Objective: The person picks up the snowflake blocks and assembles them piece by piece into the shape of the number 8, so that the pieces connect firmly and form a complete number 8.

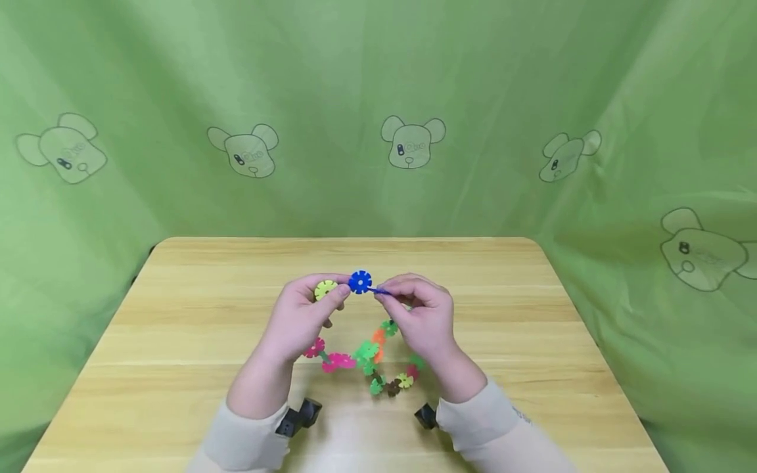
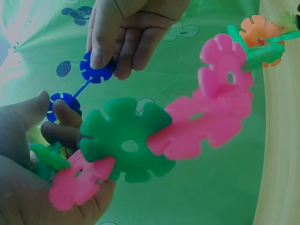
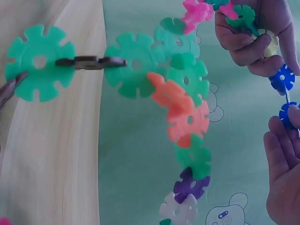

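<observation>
My left hand [image 1: 301,315] grips a notched blue snowflake disc [image 1: 360,282] at its edge by thumb and fingers. A yellow snowflake disc [image 1: 325,290] shows just behind that thumb. Between thumb and fingers my right hand [image 1: 422,315] pinches a second blue snowflake disc [image 2: 97,68], seen edge-on from the head. The two blue discs meet at their rims. From the left hand runs a chain of interlocked discs: green [image 2: 126,140], pink [image 2: 201,117], then orange [image 3: 187,122]. Purple [image 3: 191,184] and white [image 3: 178,209] discs continue it toward the right hand.
A loop of linked discs, with a brown disc [image 1: 393,387] and a yellow disc [image 1: 405,380], hangs low between the forearms. Beneath lies the wooden table [image 1: 177,295]. Black wrist cameras [image 1: 307,412] sit at both cuffs. A green curtain [image 1: 331,79] with bear-head drawings surrounds the table.
</observation>
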Demonstrator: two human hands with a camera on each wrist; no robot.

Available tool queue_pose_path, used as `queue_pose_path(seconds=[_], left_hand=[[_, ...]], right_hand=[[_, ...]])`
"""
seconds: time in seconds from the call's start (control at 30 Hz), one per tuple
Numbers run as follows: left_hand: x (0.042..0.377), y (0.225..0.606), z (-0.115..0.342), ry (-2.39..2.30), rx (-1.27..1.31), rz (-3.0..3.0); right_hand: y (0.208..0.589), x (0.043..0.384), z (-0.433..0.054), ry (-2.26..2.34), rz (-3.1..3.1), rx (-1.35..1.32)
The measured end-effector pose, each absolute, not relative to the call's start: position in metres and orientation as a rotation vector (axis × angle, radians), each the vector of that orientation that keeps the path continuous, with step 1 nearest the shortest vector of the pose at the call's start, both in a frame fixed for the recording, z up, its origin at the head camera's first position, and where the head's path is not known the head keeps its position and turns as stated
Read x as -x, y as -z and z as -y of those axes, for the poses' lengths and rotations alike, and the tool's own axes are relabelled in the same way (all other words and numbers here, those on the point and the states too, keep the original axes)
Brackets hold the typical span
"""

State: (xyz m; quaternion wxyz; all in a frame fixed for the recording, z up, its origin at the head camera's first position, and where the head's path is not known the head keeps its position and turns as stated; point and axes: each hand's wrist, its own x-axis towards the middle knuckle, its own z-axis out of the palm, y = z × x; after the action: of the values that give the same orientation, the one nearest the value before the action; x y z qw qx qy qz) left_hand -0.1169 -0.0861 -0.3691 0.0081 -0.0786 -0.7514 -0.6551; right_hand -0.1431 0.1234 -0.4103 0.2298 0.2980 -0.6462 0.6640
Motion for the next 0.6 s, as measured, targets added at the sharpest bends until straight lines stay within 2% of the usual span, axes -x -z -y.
queue_pose_path(seconds=[0.33, 0.6], left_hand=[[0.117, 0.3703, 0.0853, 2.185, 0.27, 2.274], [0.1168, 0.3681, 0.0852, 2.144, 0.319, 2.308]], right_hand=[[0.4112, 0.143, -0.1186, -1.902, 1.595, -0.872], [0.4111, 0.1451, -0.1167, -1.712, 1.563, -0.906]])
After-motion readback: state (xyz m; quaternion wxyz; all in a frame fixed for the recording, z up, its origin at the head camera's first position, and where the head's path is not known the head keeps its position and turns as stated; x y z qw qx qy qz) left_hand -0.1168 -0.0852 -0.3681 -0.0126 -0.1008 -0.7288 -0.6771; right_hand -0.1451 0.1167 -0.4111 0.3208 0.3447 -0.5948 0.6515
